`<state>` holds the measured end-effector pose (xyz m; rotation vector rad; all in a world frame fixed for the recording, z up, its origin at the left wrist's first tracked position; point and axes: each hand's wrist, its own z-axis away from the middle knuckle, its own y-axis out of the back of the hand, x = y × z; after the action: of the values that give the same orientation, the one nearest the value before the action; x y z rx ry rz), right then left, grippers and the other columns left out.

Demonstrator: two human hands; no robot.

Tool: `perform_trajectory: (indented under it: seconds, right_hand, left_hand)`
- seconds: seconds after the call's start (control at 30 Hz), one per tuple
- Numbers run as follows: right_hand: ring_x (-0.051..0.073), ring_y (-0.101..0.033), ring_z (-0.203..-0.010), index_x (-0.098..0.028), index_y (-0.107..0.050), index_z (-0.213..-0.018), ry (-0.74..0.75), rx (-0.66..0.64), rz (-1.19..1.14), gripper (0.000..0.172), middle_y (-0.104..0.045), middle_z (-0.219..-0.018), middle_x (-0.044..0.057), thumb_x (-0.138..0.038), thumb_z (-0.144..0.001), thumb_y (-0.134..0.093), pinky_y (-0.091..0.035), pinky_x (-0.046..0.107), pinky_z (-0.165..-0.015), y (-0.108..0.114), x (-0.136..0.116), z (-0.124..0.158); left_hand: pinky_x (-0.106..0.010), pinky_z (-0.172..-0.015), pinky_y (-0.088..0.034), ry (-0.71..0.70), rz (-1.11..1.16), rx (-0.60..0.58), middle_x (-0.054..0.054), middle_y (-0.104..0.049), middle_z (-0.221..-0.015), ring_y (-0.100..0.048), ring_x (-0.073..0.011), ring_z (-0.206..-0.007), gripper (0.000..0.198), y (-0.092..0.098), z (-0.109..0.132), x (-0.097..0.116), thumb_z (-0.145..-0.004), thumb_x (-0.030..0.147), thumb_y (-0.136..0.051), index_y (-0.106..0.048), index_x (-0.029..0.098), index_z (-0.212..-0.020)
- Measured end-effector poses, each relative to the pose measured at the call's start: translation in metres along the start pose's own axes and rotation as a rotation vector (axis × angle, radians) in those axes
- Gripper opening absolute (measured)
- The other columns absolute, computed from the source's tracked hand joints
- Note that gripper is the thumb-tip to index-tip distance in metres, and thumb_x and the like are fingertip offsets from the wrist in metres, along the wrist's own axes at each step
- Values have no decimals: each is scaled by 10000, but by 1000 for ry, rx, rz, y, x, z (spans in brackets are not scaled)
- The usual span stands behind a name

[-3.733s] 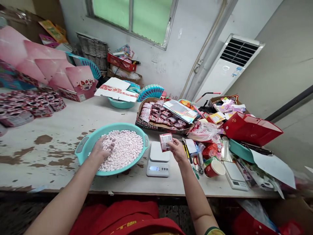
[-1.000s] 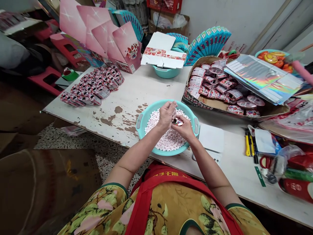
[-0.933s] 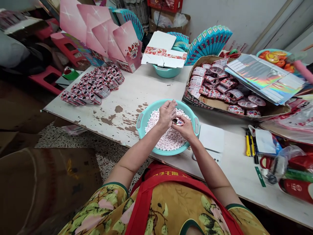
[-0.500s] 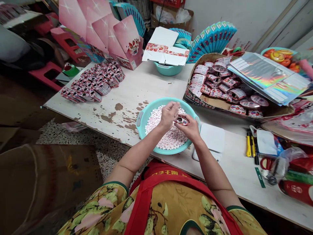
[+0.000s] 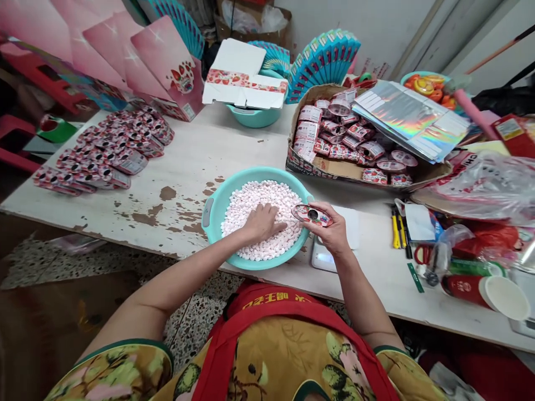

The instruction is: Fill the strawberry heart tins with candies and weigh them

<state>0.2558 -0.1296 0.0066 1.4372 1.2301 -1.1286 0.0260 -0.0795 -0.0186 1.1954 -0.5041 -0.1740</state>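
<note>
the left hand (image 5: 259,221) lies palm down in the teal basin (image 5: 213,203), its fingers (image 5: 276,227) spread loosely over the heap of small pink and white candies (image 5: 254,200) and closed on nothing that shows. the right hand (image 5: 332,231) is just beside the basin's right rim, its fingers pinched round a small red strawberry-print container (image 5: 312,214), held with its dark round opening facing up. under that hand, touching the basin's right side, sits a white scale (image 5: 324,257) on the worn white counter (image 5: 234,150). behind the basin to the right stands a cardboard tray (image 5: 334,167) full of similar red packs, with holographic sheets (image 5: 407,120) lying across its far edge. well to the left of the basin, rows of filled containers (image 5: 104,156) lie on the counter. right of the scale lie pens (image 5: 399,228) and scissors (image 5: 424,256).
</note>
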Motion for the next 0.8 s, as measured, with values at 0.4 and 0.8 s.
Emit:
perform_trajectory:
  seconds: [0.4, 0.8]
  right_hand:
    - [209, -688, -1065, -254, -766, -1132, 26, -14, 157, 408, -723, -1139, 53, -350, -748, -861, -553, 368, -1011, -13, -16, 3]
    - [237, -684, -992, -245, -772, -1063, 10, -178, 198, 346, -733, -1021, 49, -242, -717, -776, -539, 370, -926, -78, -3, -8]
  left_hand:
    - [-215, -450, -178, 286, 1458, 349, 48, -394, -581, -314, -75, -463, 274, 49, 4, 1, -830, 388, -662, -495, 196, -730]
    - [-231, -458, -320, 162, 1805, 780, 51, -343, -560, -433, -80, -505, 617, 62, 6, 62, -886, 655, -710, -390, 203, -613]
